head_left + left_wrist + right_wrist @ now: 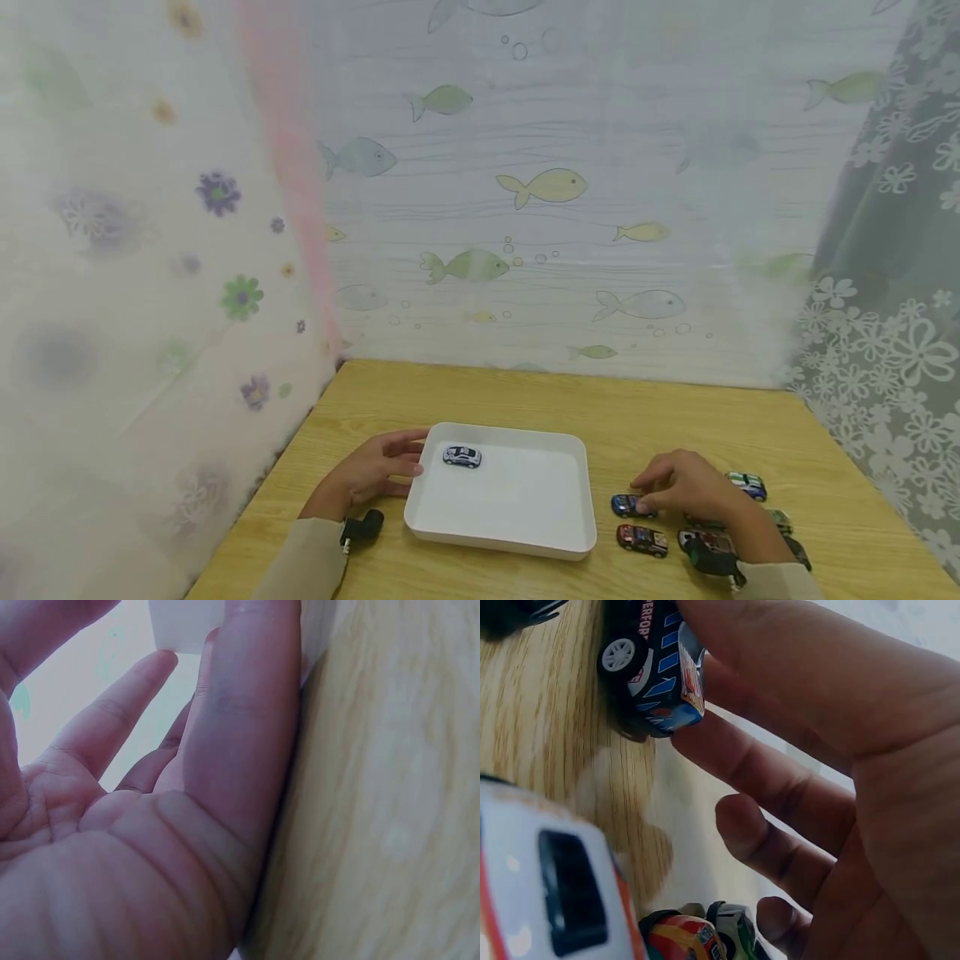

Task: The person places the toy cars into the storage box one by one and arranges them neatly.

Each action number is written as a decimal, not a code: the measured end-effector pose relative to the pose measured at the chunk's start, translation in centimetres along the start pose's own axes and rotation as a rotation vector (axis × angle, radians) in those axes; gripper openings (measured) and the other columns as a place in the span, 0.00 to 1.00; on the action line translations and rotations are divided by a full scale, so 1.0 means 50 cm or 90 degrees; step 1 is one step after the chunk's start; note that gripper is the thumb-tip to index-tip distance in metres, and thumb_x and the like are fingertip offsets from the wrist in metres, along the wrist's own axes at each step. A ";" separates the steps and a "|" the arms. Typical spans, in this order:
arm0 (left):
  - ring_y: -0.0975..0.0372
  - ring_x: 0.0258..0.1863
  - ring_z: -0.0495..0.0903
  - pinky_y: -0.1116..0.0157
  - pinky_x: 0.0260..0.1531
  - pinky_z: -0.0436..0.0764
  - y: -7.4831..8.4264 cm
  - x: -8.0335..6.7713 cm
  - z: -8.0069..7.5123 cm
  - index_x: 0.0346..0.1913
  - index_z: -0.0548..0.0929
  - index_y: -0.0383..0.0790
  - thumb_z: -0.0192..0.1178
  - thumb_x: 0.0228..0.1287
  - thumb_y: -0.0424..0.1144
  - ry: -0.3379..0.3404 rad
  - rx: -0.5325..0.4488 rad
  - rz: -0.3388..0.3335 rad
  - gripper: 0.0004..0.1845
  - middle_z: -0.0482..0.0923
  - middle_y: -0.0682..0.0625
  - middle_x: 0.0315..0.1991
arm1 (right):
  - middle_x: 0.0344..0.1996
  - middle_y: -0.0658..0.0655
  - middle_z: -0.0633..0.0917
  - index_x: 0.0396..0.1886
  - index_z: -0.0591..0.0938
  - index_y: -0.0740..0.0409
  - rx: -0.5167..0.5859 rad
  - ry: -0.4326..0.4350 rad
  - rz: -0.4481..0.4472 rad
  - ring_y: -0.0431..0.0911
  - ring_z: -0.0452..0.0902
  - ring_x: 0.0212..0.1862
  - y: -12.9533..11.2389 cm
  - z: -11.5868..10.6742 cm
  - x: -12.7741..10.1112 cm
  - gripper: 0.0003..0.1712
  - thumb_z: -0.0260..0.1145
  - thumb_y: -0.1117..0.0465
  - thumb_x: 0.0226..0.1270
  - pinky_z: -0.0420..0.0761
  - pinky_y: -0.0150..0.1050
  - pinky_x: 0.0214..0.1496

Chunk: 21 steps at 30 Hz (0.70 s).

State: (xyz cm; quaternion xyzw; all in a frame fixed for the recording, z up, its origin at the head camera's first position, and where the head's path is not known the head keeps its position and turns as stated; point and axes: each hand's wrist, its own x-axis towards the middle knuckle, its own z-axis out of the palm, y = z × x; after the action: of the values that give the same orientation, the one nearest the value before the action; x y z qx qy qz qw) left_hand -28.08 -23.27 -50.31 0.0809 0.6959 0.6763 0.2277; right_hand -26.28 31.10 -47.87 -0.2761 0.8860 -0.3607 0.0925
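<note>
A yellow wood-grain table [450, 387] bears a shallow white rectangular tray [517, 517]; the left hand [367, 471], fingers loosely extended, touches its left side. Right of it, the right hand [686, 485] pinches a blue-and-black toy car [622, 505]; patterned toy cars [642, 541] cluster around, some partly hidden by the wrist. The pinched car's long axis runs left-right, front end unclear.

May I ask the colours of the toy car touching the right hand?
The toy car is mainly blue and black; the right wrist view shows it best.
</note>
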 end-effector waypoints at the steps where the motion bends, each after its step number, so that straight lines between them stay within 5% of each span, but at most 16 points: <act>1: 0.52 0.64 0.79 0.47 0.53 0.86 0.000 0.001 0.000 0.79 0.65 0.42 0.69 0.66 0.32 0.001 0.001 0.000 0.41 0.67 0.35 0.75 | 0.40 0.48 0.90 0.46 0.93 0.51 0.001 -0.004 -0.002 0.40 0.84 0.42 -0.001 -0.001 0.000 0.17 0.80 0.49 0.59 0.82 0.32 0.40; 9: 0.51 0.63 0.80 0.47 0.53 0.86 0.000 -0.001 -0.001 0.79 0.65 0.43 0.70 0.66 0.32 0.001 -0.009 -0.005 0.41 0.69 0.35 0.74 | 0.40 0.49 0.90 0.43 0.93 0.49 0.033 -0.040 -0.016 0.38 0.83 0.41 -0.002 0.000 0.001 0.13 0.80 0.53 0.59 0.83 0.35 0.41; 21: 0.51 0.64 0.79 0.47 0.54 0.86 -0.001 -0.001 0.003 0.79 0.65 0.42 0.70 0.66 0.33 0.001 -0.009 -0.007 0.41 0.66 0.35 0.76 | 0.38 0.44 0.89 0.39 0.94 0.41 -0.010 -0.003 0.006 0.36 0.82 0.42 -0.011 -0.008 -0.001 0.11 0.81 0.48 0.58 0.82 0.34 0.42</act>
State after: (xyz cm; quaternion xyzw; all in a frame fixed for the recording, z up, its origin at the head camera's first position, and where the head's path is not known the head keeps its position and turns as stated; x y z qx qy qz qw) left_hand -27.97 -23.14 -50.35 0.0744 0.6918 0.6800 0.2314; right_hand -26.15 31.05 -47.21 -0.2738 0.8899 -0.3527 0.0939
